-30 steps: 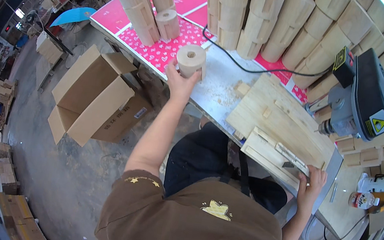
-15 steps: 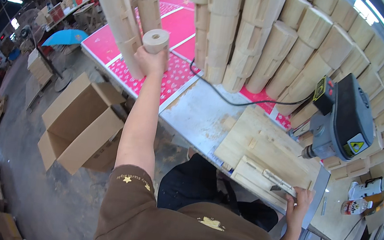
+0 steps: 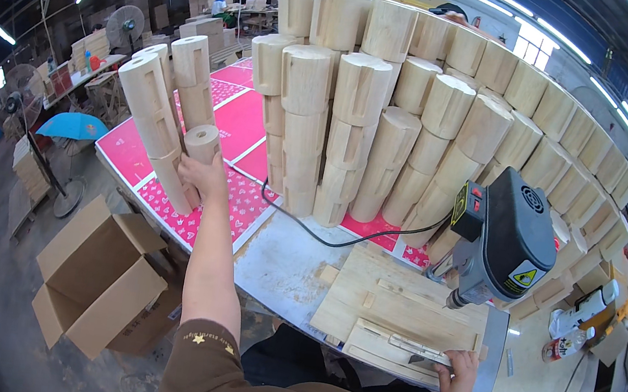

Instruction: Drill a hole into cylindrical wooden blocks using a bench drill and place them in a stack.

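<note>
My left hand [image 3: 206,175] is stretched far forward, closed around a pale wooden cylinder [image 3: 200,143] with a round hole in its top. Right beside it stand tall stacks of similar wooden cylinders [image 3: 146,95] on the pink patterned tabletop [image 3: 233,205]. Near the table's front edge, my right hand [image 3: 459,374] has its fingers bent over the end of a narrow strip with a metal part [image 3: 421,350]. This strip lies on a wooden board [image 3: 341,295] that carries several thin slats. Its gripped end is partly hidden by my fingers.
A grey-and-black bench drill [image 3: 516,230] stands over the board's right side. Behind it rise many stacked wooden cylinders [image 3: 359,91]. A black cable [image 3: 324,241] crosses the table. An open cardboard box [image 3: 101,275] stands at left; a bottle [image 3: 568,344] is at right.
The view has tilted upward, so the table sits lower in it and more of the stacks shows. My left hand keeps its hold on the cylinder beside the left stacks; my right hand stays at the strip.
</note>
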Action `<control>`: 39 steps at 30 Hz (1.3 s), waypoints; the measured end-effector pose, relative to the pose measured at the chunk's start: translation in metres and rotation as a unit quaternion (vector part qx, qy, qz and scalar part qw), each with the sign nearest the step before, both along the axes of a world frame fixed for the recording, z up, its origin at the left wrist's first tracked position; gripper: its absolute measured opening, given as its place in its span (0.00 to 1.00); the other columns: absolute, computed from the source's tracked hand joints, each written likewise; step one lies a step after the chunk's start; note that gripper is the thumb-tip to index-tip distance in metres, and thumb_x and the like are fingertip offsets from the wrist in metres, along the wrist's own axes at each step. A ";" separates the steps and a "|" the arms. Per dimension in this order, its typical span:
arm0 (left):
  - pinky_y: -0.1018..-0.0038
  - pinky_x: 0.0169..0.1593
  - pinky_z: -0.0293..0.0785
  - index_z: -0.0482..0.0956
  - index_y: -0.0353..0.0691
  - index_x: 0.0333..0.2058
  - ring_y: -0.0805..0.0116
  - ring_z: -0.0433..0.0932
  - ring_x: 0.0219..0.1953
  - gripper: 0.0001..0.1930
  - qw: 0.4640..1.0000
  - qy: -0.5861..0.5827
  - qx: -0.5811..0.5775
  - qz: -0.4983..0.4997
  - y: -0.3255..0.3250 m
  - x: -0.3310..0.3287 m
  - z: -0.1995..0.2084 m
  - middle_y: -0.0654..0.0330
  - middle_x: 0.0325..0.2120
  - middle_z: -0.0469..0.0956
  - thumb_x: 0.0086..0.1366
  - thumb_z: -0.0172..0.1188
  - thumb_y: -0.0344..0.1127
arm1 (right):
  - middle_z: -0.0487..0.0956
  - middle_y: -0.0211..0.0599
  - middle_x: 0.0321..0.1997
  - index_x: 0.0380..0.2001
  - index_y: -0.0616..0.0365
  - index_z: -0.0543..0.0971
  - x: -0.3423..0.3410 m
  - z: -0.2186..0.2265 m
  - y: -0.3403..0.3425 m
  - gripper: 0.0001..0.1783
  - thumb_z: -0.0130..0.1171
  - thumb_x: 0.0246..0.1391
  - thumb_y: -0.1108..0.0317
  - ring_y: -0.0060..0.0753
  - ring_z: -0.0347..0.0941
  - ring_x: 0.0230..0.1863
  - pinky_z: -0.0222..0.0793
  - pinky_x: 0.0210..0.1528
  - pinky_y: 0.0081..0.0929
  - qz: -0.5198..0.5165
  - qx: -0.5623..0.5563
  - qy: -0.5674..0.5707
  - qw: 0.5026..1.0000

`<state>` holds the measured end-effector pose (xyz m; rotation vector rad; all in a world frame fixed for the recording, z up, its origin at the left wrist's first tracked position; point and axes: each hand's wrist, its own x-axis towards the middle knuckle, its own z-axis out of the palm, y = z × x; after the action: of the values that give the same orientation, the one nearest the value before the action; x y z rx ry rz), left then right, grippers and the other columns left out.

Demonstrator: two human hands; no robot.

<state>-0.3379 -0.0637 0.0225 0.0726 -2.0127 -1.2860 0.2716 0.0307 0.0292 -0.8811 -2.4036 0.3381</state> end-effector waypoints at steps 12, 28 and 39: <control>0.70 0.52 0.67 0.67 0.32 0.50 0.63 0.70 0.48 0.35 0.849 0.230 0.124 -0.458 0.116 0.135 0.257 0.48 0.47 0.69 0.48 0.70 0.46 | 0.74 0.38 0.31 0.31 0.58 0.75 0.000 -0.002 0.007 0.15 0.64 0.34 0.73 0.45 0.66 0.35 0.61 0.40 0.38 0.007 0.000 0.021 1.000; 0.64 0.55 0.70 0.49 0.30 0.58 0.51 0.69 0.53 0.51 0.940 -0.033 -0.212 -0.265 0.239 0.159 0.306 0.45 0.56 0.61 0.44 0.71 0.48 | 0.72 0.33 0.31 0.33 0.54 0.75 0.005 -0.004 0.004 0.17 0.65 0.35 0.68 0.40 0.67 0.35 0.62 0.42 0.36 0.010 0.019 0.019 1.000; 0.70 0.48 0.71 0.69 0.35 0.53 0.60 0.75 0.44 0.29 0.763 0.480 0.002 -0.434 0.160 0.223 0.302 0.52 0.43 0.75 0.52 0.66 0.37 | 0.73 0.35 0.31 0.34 0.55 0.76 0.005 -0.003 0.005 0.18 0.65 0.35 0.69 0.43 0.66 0.35 0.61 0.42 0.37 0.013 0.022 0.044 0.999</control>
<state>-0.1145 0.0961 0.3246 -1.3853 -1.0749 -1.3832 0.2763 0.0356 0.0257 -0.8007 -2.3343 0.3254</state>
